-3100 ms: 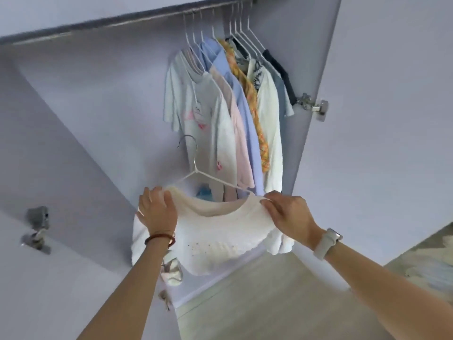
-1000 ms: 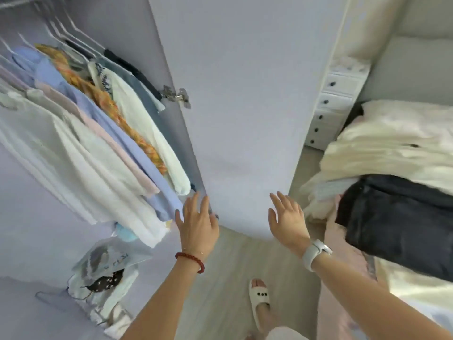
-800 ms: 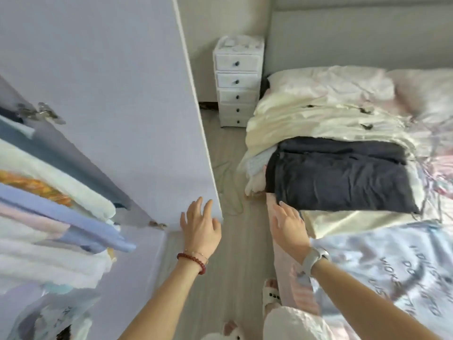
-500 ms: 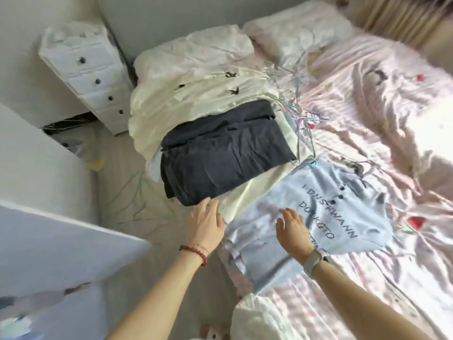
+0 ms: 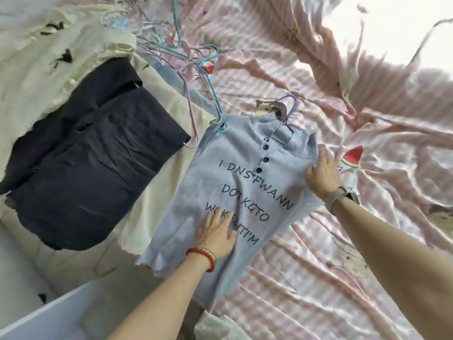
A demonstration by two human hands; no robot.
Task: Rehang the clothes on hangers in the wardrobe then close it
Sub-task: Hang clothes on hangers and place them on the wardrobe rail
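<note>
Clearly still mid-task. The light-blue knit top (image 5: 245,192) w/ dark lettering & buttons lies flat, front up, on the pink striped bed sheet (image 5: 306,278), collar pointing away from the person. Left hand (image 5: 217,238) rests flat on its lower front, fingers spread & straight, not gripping. Right hand (image 5: 321,175) lies w/ straight fingers at the top's right shoulder edge, just beside the sleeve; whether it pinches any fabric, can't tell, but it looks flat.

No hanger is in the top yet, as far as I can see. A purple hanger (image 5: 289,107) w/ its hook sits right at the collar, touching or just overlapping it. A bunch of thin coloured hangers (image 5: 193,67) (teal, lilac) lies tangled near the upper left shoulder, running off toward the far end of the bed.

Still to go, judging by what lies here: the dark navy garment (image 5: 85,155), folded, on top of a cream garment (image 5: 157,192), both left of the blue top; & another cream piece w/ black marks (image 5: 49,45) beyond them. So several items remain unhung.

Wardrobe itself isn't in view, so nothing to say on the doors; closing comes last anyway. Likely next bit: get a hanger into the blue top's neck.
</note>
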